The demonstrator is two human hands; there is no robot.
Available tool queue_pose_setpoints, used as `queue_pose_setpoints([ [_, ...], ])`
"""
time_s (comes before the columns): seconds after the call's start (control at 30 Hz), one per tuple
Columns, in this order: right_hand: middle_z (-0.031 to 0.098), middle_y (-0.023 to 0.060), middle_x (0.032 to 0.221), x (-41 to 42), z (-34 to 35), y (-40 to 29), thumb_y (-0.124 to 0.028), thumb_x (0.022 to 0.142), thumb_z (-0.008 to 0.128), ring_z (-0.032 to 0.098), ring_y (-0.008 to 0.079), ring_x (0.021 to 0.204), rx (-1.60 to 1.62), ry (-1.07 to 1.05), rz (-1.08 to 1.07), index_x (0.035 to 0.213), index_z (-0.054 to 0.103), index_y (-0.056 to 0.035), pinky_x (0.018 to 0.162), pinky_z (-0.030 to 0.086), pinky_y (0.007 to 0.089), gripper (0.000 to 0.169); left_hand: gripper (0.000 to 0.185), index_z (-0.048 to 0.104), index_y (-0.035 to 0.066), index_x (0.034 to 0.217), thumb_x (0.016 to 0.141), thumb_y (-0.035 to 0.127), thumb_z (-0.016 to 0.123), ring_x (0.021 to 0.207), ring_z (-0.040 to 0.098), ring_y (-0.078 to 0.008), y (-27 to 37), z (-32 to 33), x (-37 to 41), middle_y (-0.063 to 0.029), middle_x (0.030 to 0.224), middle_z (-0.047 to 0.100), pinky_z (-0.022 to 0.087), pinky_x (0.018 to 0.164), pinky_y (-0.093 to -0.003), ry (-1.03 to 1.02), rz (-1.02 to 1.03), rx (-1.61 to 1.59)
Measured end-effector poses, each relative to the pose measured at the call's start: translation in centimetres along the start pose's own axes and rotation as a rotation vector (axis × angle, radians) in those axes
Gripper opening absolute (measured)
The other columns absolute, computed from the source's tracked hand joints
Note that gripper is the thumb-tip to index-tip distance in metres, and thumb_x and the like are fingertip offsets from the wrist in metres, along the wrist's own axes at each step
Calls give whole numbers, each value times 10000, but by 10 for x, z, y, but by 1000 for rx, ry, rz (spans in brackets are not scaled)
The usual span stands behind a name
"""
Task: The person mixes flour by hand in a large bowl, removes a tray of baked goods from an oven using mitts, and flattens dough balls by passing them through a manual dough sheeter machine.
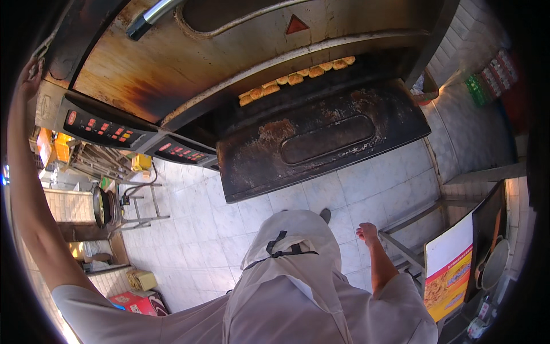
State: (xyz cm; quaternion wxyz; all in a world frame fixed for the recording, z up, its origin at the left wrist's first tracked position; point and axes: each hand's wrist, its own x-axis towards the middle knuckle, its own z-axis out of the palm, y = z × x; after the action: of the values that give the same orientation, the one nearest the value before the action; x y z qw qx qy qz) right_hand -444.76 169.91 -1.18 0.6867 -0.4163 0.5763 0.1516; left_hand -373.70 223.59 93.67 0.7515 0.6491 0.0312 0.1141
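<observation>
My left hand (32,77) reaches to the upper left edge of a large metal deck oven (137,73) and touches something pale there, perhaps a cloth; its grip is too unclear to tell. Low at the right of my body, my right hand (366,232) hangs with the fingers curled, and nothing shows in it. The lower oven door (326,139), dark and crusted, is folded down before me. Inside the opening, browned round breads (295,79) lie in a long row. Two control panels (103,124) with red displays are at the oven's left.
A metal frame table (404,249) at the right bears a printed board (449,266) and a round pan (495,264). At the left are a metal stand (144,221), a dark pan (101,206) and a red box (139,302). A bin (429,88) stands beyond the oven's right side.
</observation>
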Motion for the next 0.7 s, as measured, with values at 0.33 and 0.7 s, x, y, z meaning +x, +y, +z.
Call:
queue_pose_setpoints([
  [0.33,702,80,819,-3,49,-49,-214,904,656,670,189,647,-250,-162,26,1031,631,-102,549,523,330,171,381,612,-51,1202,834,44,651,1060,677,-321,-41,-28,-192,-193,1200,655,593,934,-415,24,130,8],
  [0.7,715,41,907,-75,157,-156,-307,971,661,682,129,761,-397,-368,-317,1100,677,-55,650,543,263,283,442,590,-32,1228,803,88,610,1058,664,-300,-253,-120,-453,-162,1199,646,575,934,-436,131,-74,-133],
])
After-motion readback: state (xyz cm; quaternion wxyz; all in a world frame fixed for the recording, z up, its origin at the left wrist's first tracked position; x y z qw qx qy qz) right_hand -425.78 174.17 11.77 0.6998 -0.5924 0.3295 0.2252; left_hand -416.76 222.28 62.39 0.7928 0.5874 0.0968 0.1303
